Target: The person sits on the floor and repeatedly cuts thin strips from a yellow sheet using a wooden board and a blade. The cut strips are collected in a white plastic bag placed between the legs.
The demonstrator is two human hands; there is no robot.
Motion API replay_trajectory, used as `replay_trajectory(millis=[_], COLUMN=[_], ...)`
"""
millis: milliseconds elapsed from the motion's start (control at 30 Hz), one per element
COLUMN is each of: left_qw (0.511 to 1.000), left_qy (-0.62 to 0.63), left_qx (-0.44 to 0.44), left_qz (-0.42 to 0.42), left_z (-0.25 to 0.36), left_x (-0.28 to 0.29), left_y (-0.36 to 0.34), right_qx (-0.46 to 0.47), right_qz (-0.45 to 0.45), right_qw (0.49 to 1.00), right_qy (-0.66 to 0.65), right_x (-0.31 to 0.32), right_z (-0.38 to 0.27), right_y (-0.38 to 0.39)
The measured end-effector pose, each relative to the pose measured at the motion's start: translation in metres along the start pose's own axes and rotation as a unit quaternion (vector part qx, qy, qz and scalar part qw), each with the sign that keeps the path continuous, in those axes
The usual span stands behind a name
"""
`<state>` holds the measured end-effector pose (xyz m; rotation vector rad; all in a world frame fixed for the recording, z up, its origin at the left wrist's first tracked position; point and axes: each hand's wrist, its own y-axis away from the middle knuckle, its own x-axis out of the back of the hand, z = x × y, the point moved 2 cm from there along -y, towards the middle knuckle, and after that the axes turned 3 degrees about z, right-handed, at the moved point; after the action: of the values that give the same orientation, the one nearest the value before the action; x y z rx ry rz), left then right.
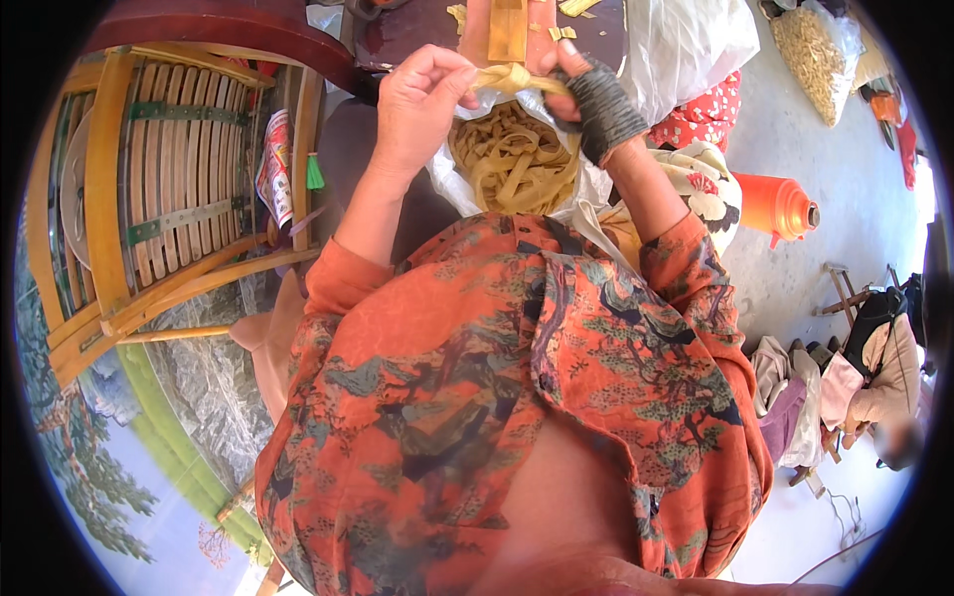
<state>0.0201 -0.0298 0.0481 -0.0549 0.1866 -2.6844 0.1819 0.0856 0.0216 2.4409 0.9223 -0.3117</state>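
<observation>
My left hand (422, 109) pinches one end of a pale yellow, flat strip (512, 77) that looks twisted or folded in its middle. At the other end my right hand (596, 104), in a dark grey fingerless wrap, has its fingers closed on the strip. Just below both hands sits an opened white plastic bag (452, 184) filled with a tangle of brownish-yellow strips (512, 159). Beyond the strip, a small wooden block (508, 30) rests on a pinkish board (475, 25), with yellow scraps (561, 33) beside it.
A wooden slatted chair (189, 164) stands on the left. To the right are a stuffed white bag (686, 60), red patterned cloth (701, 114) and an orange flask (775, 207) lying on its side. Farther right, a clear bag of pale pieces (817, 60) and a person (889, 377).
</observation>
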Motion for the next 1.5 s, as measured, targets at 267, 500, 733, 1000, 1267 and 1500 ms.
replay_trajectory(millis=[267, 500, 733, 1000, 1267, 1500], left_qw=[0.951, 0.913, 0.853, 0.961, 0.99, 0.975], left_qy=[-0.301, -0.394, -0.408, -0.266, -0.072, -0.219], left_qx=[-0.072, -0.073, -0.326, -0.067, 0.099, -0.02], left_qz=[0.003, -0.082, 0.013, -0.042, -0.062, 0.023], left_z=[0.007, 0.004, -0.023, -0.048, -0.044, -0.052], left_x=[0.006, -0.024, -0.014, -0.005, -0.005, -0.006], left_y=[-0.001, 0.013, -0.009, -0.035, -0.059, -0.08], right_qx=[0.371, 0.162, 0.216, 0.324, 0.279, 0.298], right_qz=[0.026, -0.008, -0.029, 0.051, 0.13, 0.161], right_qw=[0.828, 0.942, 0.95, 0.897, 0.845, 0.857], right_qy=[0.42, 0.292, 0.223, 0.296, 0.438, 0.389], right_x=[-0.002, -0.034, -0.063, -0.048, 0.002, 0.002], right_z=[0.003, 0.005, -0.002, -0.012, -0.019, -0.023], right_y=[-0.009, 0.007, 0.024, 0.007, -0.048, -0.065])
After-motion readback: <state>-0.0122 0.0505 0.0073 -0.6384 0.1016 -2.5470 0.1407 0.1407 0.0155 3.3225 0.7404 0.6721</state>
